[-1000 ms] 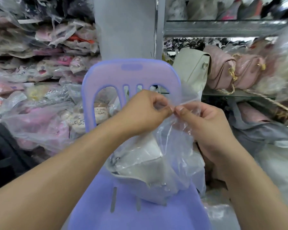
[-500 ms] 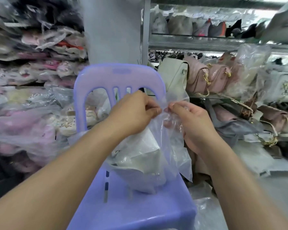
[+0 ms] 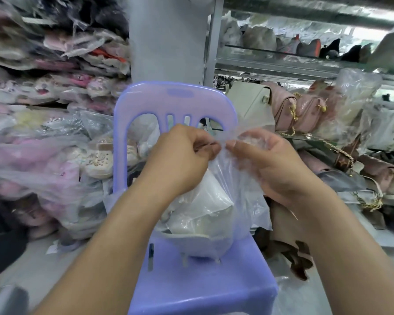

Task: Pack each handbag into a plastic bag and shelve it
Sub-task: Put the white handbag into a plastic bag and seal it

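On the purple chair sits the pale handbag inside the plastic bag, whose mouth your left grip and right grip both pinch closed; next, likely knot it, then shelve.

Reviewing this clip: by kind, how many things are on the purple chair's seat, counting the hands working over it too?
Hands: 2 (left hand and right hand, each pinching the bag's mouth)
clear plastic bag: 1
pale handbag, inside that bag: 1
Total: 4
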A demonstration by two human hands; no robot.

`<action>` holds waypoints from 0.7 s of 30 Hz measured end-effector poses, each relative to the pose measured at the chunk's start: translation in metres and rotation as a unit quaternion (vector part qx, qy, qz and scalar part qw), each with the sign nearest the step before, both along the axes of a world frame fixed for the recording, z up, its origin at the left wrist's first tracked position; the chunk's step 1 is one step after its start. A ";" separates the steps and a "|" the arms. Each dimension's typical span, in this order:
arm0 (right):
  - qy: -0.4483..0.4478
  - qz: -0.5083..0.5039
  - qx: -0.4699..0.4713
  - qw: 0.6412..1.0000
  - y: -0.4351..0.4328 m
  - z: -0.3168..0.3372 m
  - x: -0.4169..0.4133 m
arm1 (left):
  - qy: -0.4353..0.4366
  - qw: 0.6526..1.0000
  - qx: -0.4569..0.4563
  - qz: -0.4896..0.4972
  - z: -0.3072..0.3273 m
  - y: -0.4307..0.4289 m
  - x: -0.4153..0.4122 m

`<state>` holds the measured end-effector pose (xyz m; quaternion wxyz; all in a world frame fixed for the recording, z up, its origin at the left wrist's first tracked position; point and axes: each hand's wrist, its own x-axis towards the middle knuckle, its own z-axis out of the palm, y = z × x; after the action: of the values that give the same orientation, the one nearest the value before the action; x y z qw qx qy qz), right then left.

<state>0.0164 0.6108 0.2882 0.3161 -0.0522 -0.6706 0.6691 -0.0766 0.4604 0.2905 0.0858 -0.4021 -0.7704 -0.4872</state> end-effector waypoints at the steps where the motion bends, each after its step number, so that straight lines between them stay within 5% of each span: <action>1: -0.008 -0.003 0.014 1.000 -0.001 -0.001 0.000 | -0.004 1.000 0.003 -0.004 0.000 -0.001 -0.002; 21: -0.023 -0.011 0.040 0.999 -0.016 0.004 -0.016 | 0.002 1.000 0.008 -0.008 -0.002 -0.011 -0.012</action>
<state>0.0008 0.5948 0.2923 0.3097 -0.0616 -0.7034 0.6368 -0.0886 0.4495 0.2884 0.0869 -0.4086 -0.7632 -0.4930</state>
